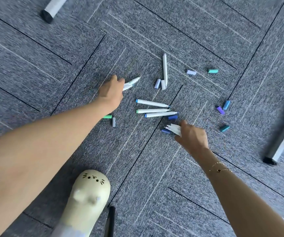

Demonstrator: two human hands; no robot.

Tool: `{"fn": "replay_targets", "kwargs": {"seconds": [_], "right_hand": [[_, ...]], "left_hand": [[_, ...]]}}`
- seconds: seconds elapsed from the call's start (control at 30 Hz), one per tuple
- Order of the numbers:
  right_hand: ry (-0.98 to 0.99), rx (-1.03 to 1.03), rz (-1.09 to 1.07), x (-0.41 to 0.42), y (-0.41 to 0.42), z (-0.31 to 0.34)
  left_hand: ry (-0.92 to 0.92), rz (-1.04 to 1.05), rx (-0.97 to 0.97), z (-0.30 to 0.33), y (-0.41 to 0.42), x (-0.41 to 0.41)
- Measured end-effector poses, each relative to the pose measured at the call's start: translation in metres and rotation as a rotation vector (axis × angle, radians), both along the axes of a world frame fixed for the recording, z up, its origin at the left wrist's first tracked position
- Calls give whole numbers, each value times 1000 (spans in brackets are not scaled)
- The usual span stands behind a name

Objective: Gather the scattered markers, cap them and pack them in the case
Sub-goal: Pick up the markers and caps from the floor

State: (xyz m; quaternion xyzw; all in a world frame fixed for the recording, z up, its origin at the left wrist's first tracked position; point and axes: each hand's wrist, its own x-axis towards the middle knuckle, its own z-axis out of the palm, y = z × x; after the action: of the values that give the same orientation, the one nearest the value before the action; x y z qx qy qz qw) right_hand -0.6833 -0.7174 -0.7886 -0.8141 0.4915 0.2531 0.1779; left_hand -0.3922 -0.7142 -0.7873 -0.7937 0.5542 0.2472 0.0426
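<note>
Grey carpet [206,40] carries scattered markers and caps. Left hand [111,90] grips two markers [131,82]; right hand [191,135] grips a few more. Three uncapped markers [155,110] lie between them, long axes crosswise, nearer the right fingers. Case [86,200] sits near.

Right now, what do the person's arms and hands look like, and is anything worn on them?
Both forearms are bare, with no sleeves in view. The right wrist carries a thin gold chain bracelet with a small dark charm. The left hand and the right hand wear no gloves; rings cannot be made out.
</note>
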Motion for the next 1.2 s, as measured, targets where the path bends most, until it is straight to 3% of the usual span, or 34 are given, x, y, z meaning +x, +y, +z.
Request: {"fn": "replay_targets", "kwargs": {"seconds": [0.2, 0.47, 0.67, 0.77, 0.93, 1.1, 1.2], "right_hand": [[-11, -78, -17, 6, 6, 6], [-185, -167, -191, 15, -6, 6], [-300, -257, -170, 17, -9, 10], [-285, -260, -205, 17, -10, 10], [-272, -185, -263, 17, -12, 11], [-415, -118, -575, 21, -11, 8], [-499, -48, -854, 29, -11, 10]], "left_hand": [[15, 31, 61, -3, 2, 4], [15, 12, 14, -7, -5, -8], [-104, -97, 198, -2, -2, -13], [-131, -193, 67, 4, -9, -24], [16, -353, -71, 17, -32, -51], [165, -399, -31, 15, -31, -64], [138, -371, 60, 9, -24, -63]]}}
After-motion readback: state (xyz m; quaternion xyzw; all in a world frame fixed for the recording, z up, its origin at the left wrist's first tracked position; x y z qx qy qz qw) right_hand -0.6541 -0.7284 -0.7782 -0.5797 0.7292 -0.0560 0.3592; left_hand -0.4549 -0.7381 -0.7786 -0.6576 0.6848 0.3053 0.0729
